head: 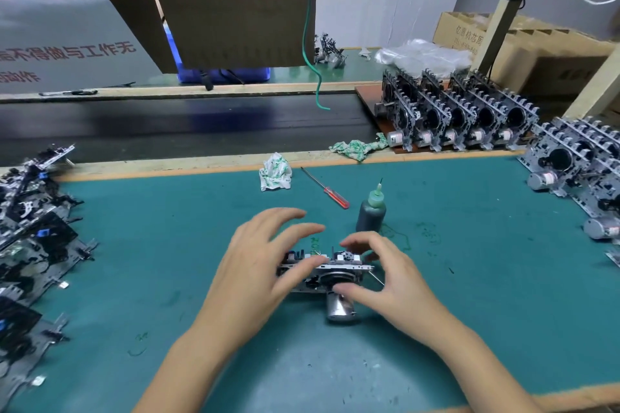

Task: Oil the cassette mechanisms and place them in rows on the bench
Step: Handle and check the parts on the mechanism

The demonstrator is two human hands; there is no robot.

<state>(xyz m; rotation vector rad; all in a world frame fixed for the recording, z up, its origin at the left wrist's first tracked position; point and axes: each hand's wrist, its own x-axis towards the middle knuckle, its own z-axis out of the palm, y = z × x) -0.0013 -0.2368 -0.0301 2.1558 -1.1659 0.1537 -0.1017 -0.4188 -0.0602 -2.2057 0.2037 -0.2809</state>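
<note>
Mechanism (330, 273), one unit, near the middle of the green table (469, 312), standing on edge with its silver motor (340, 308) pointing toward the viewer. Left hand (258, 265) at its left end, thumb laid across the top plate, other fingers (285, 214) spread wide and raised above it; grip not firm, blurred. Right hand (385, 278) at its right end, thumb against the flywheel face, forefinger curled over the top edge, pinching the unit between them.

Oil bottle (370, 214), dark with green nozzle, upright just behind the mechanism, apart from both hands.

Screwdriver (325, 188), red handle, lying flat behind the bottle and to its left.

Tissue wad (275, 173), white with green print, crumpled, left of the screwdriver near the table's far edge. Second wad (359, 147) on the wooden strip beyond that edge.

Finished rows (459, 111): mechanisms standing upright in close ranks on a brown board at far right, motors facing forward. Further group (580, 168) at the right edge of the table.

Loose pile (30, 245): mechanisms lying flat and overlapped along the left edge.

Conveyor belt (184, 124), black, behind the table.

Cardboard boxes (523, 50) at far right rear.
</note>
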